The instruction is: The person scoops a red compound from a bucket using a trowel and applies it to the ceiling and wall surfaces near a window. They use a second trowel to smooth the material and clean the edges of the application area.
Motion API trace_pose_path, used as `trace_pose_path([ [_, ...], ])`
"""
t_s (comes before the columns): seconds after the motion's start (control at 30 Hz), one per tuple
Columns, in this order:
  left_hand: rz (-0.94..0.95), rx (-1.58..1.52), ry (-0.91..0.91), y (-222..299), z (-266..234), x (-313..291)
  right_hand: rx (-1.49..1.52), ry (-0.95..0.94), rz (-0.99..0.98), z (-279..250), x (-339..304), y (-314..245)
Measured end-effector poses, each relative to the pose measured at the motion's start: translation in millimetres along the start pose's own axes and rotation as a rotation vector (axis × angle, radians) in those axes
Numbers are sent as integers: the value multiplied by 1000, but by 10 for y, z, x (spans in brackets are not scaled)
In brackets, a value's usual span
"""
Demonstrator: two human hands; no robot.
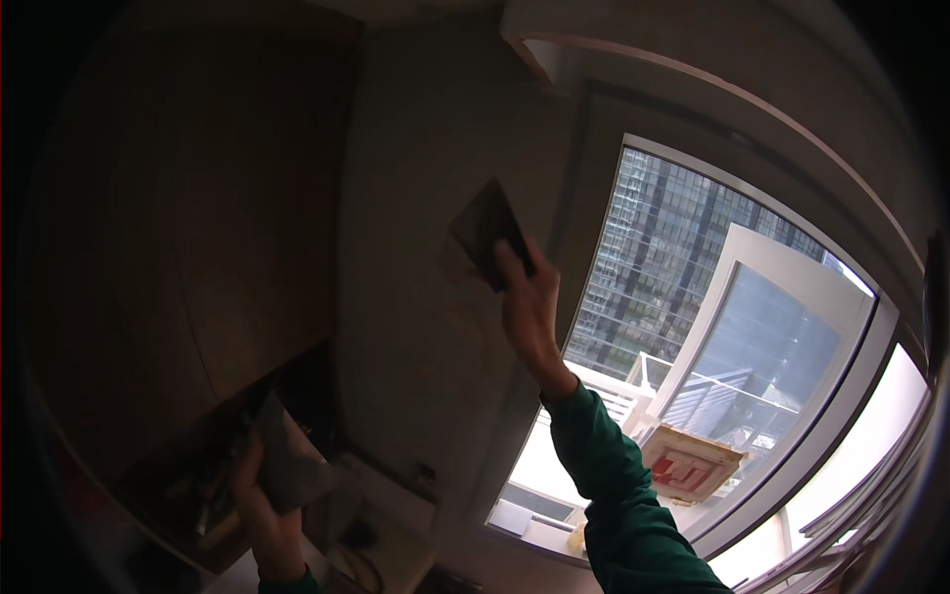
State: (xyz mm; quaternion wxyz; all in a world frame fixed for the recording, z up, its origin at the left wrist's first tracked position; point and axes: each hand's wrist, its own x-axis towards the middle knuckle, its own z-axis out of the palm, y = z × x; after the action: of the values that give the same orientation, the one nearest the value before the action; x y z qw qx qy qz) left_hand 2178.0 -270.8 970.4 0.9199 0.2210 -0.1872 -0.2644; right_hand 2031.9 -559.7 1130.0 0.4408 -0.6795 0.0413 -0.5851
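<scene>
High at the wall, my right hand [529, 297] grips a dark, flat, four-sided scraper [487, 223], the thumb laid on its face. The blade is at or close to the grey wall [426, 198]; contact cannot be made out in the dimness. Faint brownish patches show on the wall below it. Low on the left, my left hand [262, 505] is closed round a wider, flat grey scraper [292, 460], held tilted beside the corner. Its handle is hidden by the fingers. Dark green sleeves cover both arms.
A tall brown cabinet [188, 218] fills the left, with a dark open space under it. A bright window [653, 247] with an open white-framed sash [732, 247] is at right. A red-and-beige box [688, 463] is by the sash. Long thin strips [841, 525] lean lower right.
</scene>
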Motion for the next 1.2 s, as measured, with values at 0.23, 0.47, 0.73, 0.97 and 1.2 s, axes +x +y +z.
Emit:
trace_pose_path([
  [0.23,78,127,103,12,-789,-245,-376,318,-386,-582,1402,-694],
  [0.47,168,198,249,158,-1493,-490,-714,183,-531,-710,1742,-961],
  [0.73,155,136,246,-10,-1373,-529,109,110,-225,-795,1462,-857],
  [0.97,156,118,223,-121,-1236,-504,702,-140,53,-629,1733,-488],
  [1.2,123,270,241,-180,-1163,-559,725,-48,99,-65,1655,-590],
])
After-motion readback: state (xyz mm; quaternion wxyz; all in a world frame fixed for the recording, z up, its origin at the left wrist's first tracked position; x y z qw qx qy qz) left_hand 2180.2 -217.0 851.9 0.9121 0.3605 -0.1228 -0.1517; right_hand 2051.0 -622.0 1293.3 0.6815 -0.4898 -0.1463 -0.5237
